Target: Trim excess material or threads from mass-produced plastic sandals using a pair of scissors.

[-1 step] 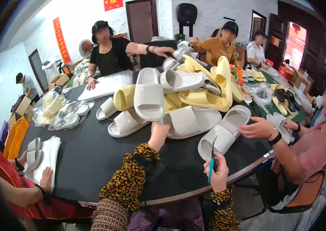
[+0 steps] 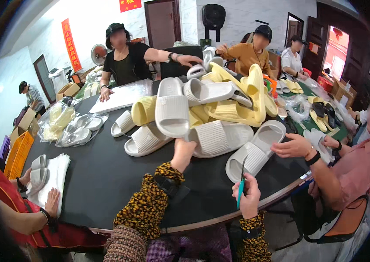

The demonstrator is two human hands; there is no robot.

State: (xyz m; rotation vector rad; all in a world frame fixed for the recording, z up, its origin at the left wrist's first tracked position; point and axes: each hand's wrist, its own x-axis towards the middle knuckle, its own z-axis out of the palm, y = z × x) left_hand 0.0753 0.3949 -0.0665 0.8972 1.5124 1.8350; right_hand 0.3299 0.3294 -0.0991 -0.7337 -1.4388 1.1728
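Note:
My left hand (image 2: 183, 153) is closed on the lower end of a light grey slide slipper (image 2: 172, 108), which leans upright against a pile at the table's middle. Its fingers are partly hidden behind the slipper. In my right hand (image 2: 250, 194), near the table's front edge, is a small teal-handled tool (image 2: 241, 192) with a slim, pointed metal tip directed upward. Just beyond that tip lies a grey slipper (image 2: 250, 159) with a ribbed strap. Yellow slippers (image 2: 226, 111) are heaped behind, mixed with more grey ones.
At left, a co-worker's hand (image 2: 53, 201) rests on white sheets beside a small grey pair. Another person's open hand (image 2: 290, 148) reaches in from the right. Bagged slippers (image 2: 80, 131) lie on the dark table (image 2: 106, 183). A far person's hand (image 2: 189, 60) is over the pile.
Under the far person's hand, a grey slipper has tipped slightly. My two hands keep their places and their hold; the whole view has shifted a little.

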